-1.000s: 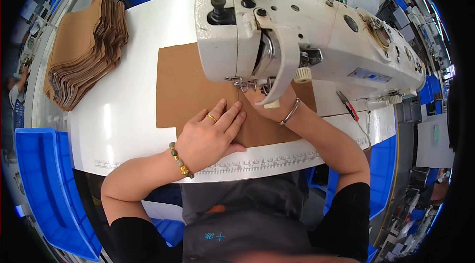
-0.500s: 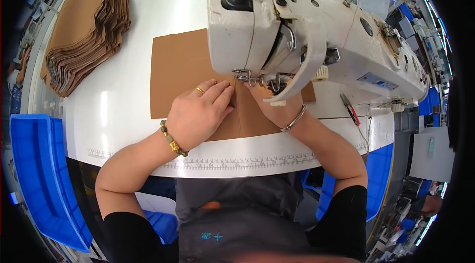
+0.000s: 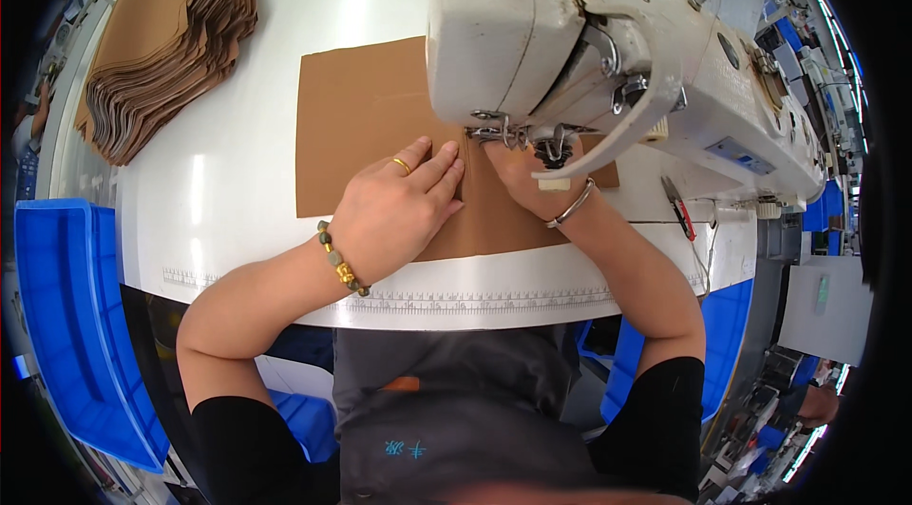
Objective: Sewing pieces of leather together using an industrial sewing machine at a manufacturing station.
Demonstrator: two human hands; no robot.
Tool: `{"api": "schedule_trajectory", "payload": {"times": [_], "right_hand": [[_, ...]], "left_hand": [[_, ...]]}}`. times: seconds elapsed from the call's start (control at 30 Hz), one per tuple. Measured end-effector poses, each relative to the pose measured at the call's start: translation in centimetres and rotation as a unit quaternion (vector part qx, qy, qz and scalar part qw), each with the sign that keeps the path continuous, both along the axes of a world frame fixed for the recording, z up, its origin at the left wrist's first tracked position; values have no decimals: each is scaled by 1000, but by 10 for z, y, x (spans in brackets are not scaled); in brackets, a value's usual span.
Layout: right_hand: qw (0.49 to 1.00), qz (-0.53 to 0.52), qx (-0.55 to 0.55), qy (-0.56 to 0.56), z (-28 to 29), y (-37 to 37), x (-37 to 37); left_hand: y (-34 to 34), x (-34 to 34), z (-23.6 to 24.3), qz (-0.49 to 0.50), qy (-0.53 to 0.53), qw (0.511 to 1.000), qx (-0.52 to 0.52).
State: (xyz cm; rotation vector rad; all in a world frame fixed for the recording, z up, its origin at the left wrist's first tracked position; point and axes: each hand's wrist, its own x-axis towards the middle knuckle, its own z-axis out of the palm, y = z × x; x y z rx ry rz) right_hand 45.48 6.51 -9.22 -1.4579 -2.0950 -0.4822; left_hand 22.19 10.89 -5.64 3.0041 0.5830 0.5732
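Note:
A brown sheet [image 3: 356, 125], with a crease or seam running down it near the middle, lies flat on the white sewing table. Part of it passes under the head of a white sewing machine [image 3: 589, 39]. My left hand [image 3: 399, 206] rests on the sheet left of that line, fingers stretched out and holding nothing. Close to the presser foot [image 3: 503, 132], my right hand [image 3: 534, 180] lies on the sheet's right part. Its fingers are mostly hidden behind the needle parts and the curved white guard, so their grip does not show.
A tall stack of brown pieces [image 3: 166, 49] stands at the table's far left. Small red-handled snips [image 3: 678, 209] lie right of the machine. A ruler strip [image 3: 456, 301] runs along the near edge. Blue bins [image 3: 81, 334] flank the table.
The whole view has shifted slightly, and the machine head appears larger and further right. Both hands stay on the sheet beside the presser foot, with little visible movement against it.

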Motion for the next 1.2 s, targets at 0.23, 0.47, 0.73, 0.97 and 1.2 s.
{"api": "schedule_trajectory", "payload": {"times": [0.23,0.47,0.73,0.97,1.2], "right_hand": [[997,-11,-64,-29,21,-23,-12],[994,33,-103,35,31,-26,-22],[979,-15,-188,-73,41,-40,-18],[971,-17,-233,-47,44,-47,-19],[976,-25,-210,-48,49,-49,-27]], "left_hand": [[-1,-2,0,17,-14,1000,8],[16,8,-2,25,-60,998,8],[30,9,-8,14,-74,997,22],[32,7,-1,39,-101,994,19],[36,8,-3,75,-116,989,44]]}}
